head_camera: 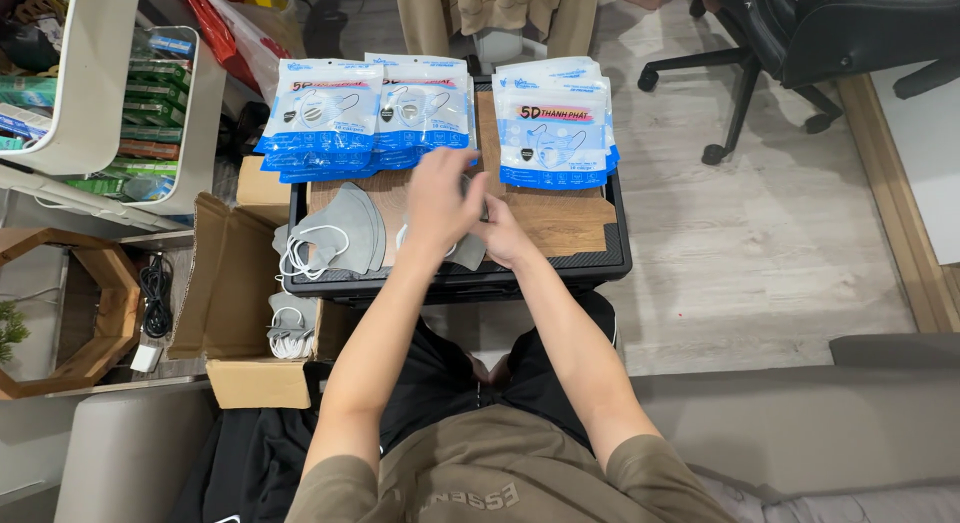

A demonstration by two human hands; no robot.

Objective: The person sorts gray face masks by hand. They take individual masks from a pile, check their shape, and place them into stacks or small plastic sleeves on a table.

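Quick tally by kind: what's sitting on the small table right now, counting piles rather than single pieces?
Stacks of blue-and-white mask packets: 3
Pile of loose grey masks: 1
Grey mask between the left hand and right hand: 1
Total: 5
Packets per stack cannot be counted.

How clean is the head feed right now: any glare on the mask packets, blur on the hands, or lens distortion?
Head view: even indoor light, soft shadows; mild sheen on the mask packets, their fronts still visible; left hand slightly motion-blurred, right hand sharper and partly hidden behind it; loose grey masks in focus; wide-angle bending at the edges, seen on the white shelf.
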